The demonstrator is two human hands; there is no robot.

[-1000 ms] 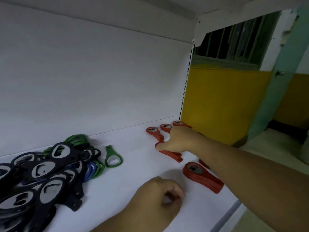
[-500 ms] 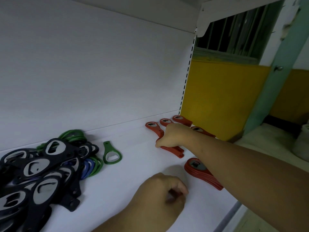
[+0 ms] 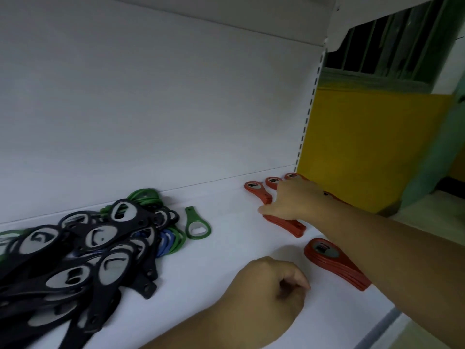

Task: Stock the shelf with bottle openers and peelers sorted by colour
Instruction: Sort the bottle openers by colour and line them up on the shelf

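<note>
Right hand [image 3: 294,200] lies palm-down on red bottle openers [image 3: 284,222] at the right end of the shelf [image 3: 226,260] — fingers hidden, grip cannot be told. Left hand [image 3: 266,293] fisted near the front edge, holding nothing. Black openers [image 3: 88,248] heaped at left.

Five lots of red flat plastic bottle openers [image 3: 334,265] at the right of the white shelf [image 3: 226,260], the nearest two stacked several deep, one largely hidden behind an arm. One green ring-headed plastic opener [image 3: 197,225] lying alone. More green ones [image 3: 143,195] and a few blue ones [image 3: 166,241] in a heap, number not countable. Well over ten black oval-headed openers [image 3: 100,235] on top. Two bare hands: left hand [image 3: 271,298], right hand [image 3: 294,200].
</note>
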